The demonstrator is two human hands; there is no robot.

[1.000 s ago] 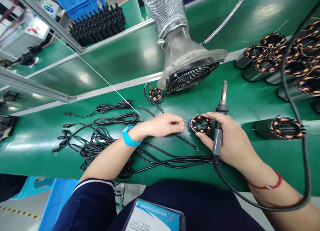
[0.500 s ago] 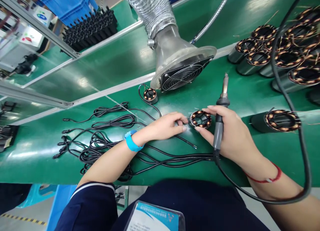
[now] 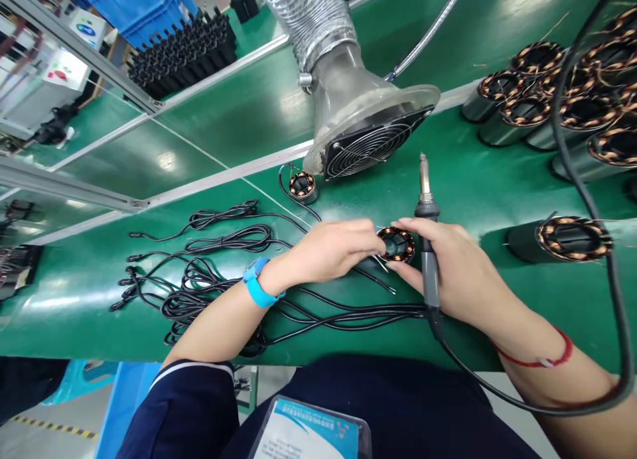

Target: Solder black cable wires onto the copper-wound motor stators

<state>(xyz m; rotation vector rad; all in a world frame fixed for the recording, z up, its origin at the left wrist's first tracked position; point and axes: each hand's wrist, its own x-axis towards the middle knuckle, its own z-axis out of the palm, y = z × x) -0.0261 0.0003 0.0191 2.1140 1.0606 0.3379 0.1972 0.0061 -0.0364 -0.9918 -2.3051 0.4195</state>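
My right hand (image 3: 458,266) grips a soldering iron (image 3: 429,266) against its palm, the bare tip pointing up and away. Between that hand's thumb and forefinger sits a small motor stator (image 3: 409,248) with a ring of copper windings, open end facing me. My left hand (image 3: 343,250) is closed in a pinch at the stator's left rim, where thin pale lead wires (image 3: 381,264) stick out by the fingertips. Just below lies the stripped end of a black cable (image 3: 381,284). Exactly how the wires sit between the left fingers is partly hidden.
A fume extractor hood (image 3: 371,137) hangs beyond my hands. Several black cables (image 3: 213,296) lie bundled at left. One wired stator (image 3: 302,188) stands near the hood; another stator (image 3: 557,239) lies at right, below a cluster of stators (image 3: 527,111). The iron's cord (image 3: 567,147) loops along the right.
My left hand has moved right onto the stator's rim and closed its fingers there. The soldering iron has shifted slightly left and its tip lower in view.
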